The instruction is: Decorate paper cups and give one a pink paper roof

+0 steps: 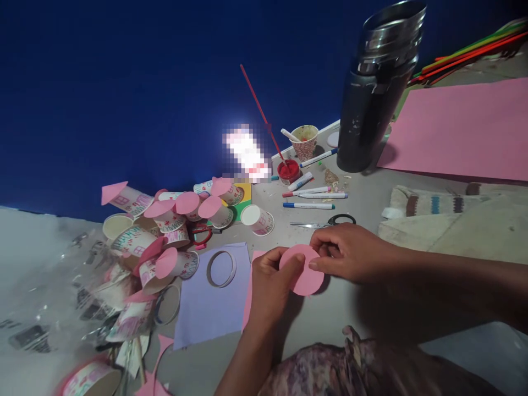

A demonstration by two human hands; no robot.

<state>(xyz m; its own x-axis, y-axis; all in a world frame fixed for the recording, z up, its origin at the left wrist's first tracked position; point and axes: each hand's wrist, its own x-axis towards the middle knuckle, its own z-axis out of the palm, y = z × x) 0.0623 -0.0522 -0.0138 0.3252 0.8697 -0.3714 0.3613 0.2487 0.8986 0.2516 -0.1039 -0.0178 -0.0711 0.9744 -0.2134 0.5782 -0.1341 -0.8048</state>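
Note:
A round pink paper disc (307, 281) is held between my two hands above the grey table. My left hand (274, 275) grips its left side, the thumb lying across the top face. At the disc's upper right edge, my right hand (340, 253) pinches the paper between thumb and fingers. Just beyond the hands lie black-handled scissors (341, 220) and a small upright decorated paper cup (258, 220). Left of my left hand, a tape roll (221, 269) rests on a lilac paper sheet (206, 324).
Decorated paper cups with pink tops (169, 214) crowd the left side beside clear plastic wrapping (49, 275). Several markers (309, 206), a red paint pot (289, 171) and a patterned cup (305, 144) stand farther back. A tall black flask (365, 110) and pink sheet (462, 129) occupy the right.

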